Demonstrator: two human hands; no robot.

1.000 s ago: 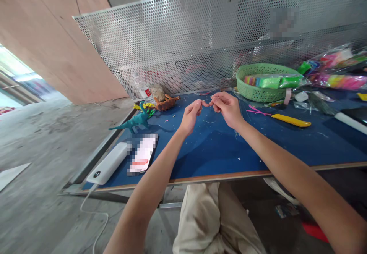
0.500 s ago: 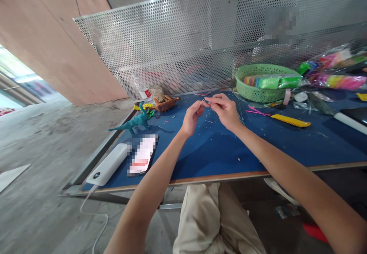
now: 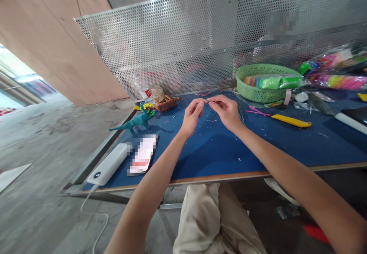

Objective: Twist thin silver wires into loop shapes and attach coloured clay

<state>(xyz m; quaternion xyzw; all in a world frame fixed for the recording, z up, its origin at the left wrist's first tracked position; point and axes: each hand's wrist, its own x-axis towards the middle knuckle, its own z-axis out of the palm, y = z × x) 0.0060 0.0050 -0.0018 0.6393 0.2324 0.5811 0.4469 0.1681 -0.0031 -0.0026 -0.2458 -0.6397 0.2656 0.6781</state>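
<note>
Tiny thin stick (image 3: 207, 101), pale and hard to see, sits between both hands just above the middle of the frame, over the blue table top (image 3: 218, 147). What it is made of cannot be told. The left hand (image 3: 192, 117) pinches one end with thumb and fingertips pressed together. The right hand (image 3: 226, 110) pinches the other end the same way, with its other fingers curled in. The two hands almost touch at the fingertips.

The table top looks soft and flat, like felt, with small white crumbs on it and a wooden edge along the front. At the left side of the frame stand a teal plastic dinosaur (image 3: 134, 121) and, just behind it, an orange plastic dinosaur (image 3: 166, 103). Near the lower left lies a long white power bank (image 3: 107, 164) with a white cable hanging down. At the right, a round green plastic basket (image 3: 262, 82) with many little holes holds bright packs. A yellow toothed plastic tool (image 3: 291, 121) lies flat near it.

Behind the table stands a shiny metal sheet full of round holes (image 3: 183, 44). The floor at the left is rough grey concrete (image 3: 37, 139), beside a plain tan wall (image 3: 43, 32).
</note>
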